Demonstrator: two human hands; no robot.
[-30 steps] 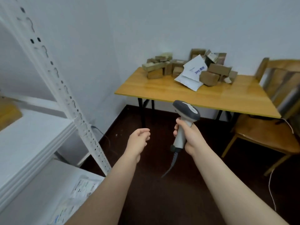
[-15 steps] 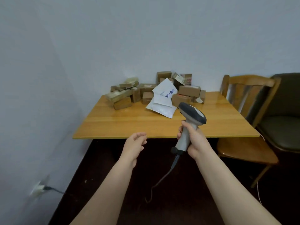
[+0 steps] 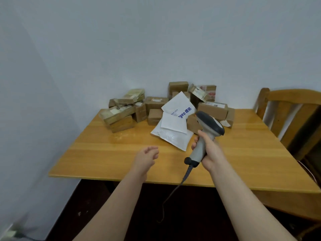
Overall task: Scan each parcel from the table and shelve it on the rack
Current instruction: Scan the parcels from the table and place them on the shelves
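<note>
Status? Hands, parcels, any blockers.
Right hand grips barcode scanner. Left hand empty, relaxed, over table. Parcels piled at the wall, none picked. Nothing blocking reach.

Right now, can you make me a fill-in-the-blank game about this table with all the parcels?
1. The right hand grips the barcode scanner, and the left hand holds ____.
2. The mailer bags lying on the wooden table are ____ in colour.
3. The wooden chair stands at the table's ____ side.

Missing words: nothing; white; right.
</note>
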